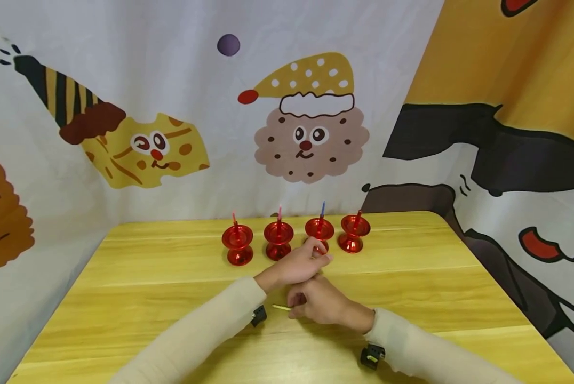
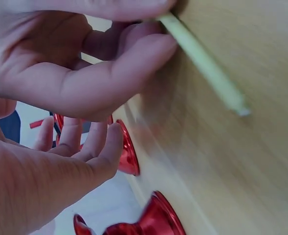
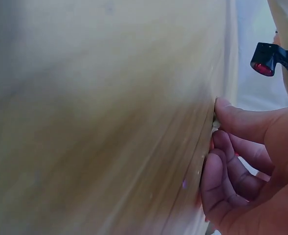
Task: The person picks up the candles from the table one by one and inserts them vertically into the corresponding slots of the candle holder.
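My right hand [image 1: 326, 302] pinches a thin pale yellow candle [image 1: 280, 308] between thumb and fingers, low over the wooden table. In the left wrist view the candle [image 2: 207, 68] sticks out past the fingertips, showing a small white tip. Just beyond, my left hand [image 1: 297, 265] reaches across with loosely bent fingers and nothing visibly in it. Its fingertips are in front of the red holder [image 1: 319, 229] with a blue candle [image 1: 323, 208]; whether they touch it I cannot tell. To its left are holders with a pink candle [image 1: 279, 213] and a pinkish-red candle [image 1: 234, 217].
At the row's right end stands a red holder [image 1: 351, 242] with a tilted red candle [image 1: 358, 217]. The table [image 1: 172, 277] ends just behind the row, against a printed cloth [image 1: 196, 64]. Both forearms lie close together over the table's front half.
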Demonstrator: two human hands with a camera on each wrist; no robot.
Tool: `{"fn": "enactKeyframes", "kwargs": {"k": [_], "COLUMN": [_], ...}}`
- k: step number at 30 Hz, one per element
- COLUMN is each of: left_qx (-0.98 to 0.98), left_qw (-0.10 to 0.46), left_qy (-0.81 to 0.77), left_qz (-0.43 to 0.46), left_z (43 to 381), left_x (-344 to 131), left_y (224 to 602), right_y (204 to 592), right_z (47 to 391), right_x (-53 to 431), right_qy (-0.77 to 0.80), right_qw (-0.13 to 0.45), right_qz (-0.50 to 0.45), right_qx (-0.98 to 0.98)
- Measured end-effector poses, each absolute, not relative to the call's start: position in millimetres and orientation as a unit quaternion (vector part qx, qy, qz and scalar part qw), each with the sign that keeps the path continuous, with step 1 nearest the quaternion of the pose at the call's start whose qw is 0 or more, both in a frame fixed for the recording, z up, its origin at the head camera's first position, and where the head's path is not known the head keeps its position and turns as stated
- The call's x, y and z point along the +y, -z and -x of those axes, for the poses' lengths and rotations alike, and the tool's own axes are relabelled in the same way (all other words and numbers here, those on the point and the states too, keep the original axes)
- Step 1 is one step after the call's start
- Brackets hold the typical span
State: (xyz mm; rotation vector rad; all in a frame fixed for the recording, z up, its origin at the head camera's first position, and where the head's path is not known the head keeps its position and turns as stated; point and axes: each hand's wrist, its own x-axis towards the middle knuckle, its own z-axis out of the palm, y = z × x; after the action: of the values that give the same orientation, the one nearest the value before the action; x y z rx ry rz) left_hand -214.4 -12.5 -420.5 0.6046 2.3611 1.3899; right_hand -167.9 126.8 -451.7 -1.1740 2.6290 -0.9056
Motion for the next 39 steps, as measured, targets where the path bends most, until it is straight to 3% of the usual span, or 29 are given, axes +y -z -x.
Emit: {"fn": "enactKeyframes", "kwargs": {"k": [24,32,39], "left_qx": [0.811,0.825,0.829], "left_qw": [0.190,0.165,0.149], "left_qy": [-0.516,-0.503,-0.498], "left_qz": [-0.202,-0.196,-0.206], "left_z": [224,267,278], "left_x": [42,60,74], "left_y": [420,479,492], "right_y": [440,441,436], "right_z": [165,159,167], "right_x": [226,261,285], "right_qy": [0.158,0.153,0.233], "right_qw": [0.030,0.024,-0.010], "right_qz": [0.427,0.411,0.398], "right_qx": [0.890,0.898,0.887]}}
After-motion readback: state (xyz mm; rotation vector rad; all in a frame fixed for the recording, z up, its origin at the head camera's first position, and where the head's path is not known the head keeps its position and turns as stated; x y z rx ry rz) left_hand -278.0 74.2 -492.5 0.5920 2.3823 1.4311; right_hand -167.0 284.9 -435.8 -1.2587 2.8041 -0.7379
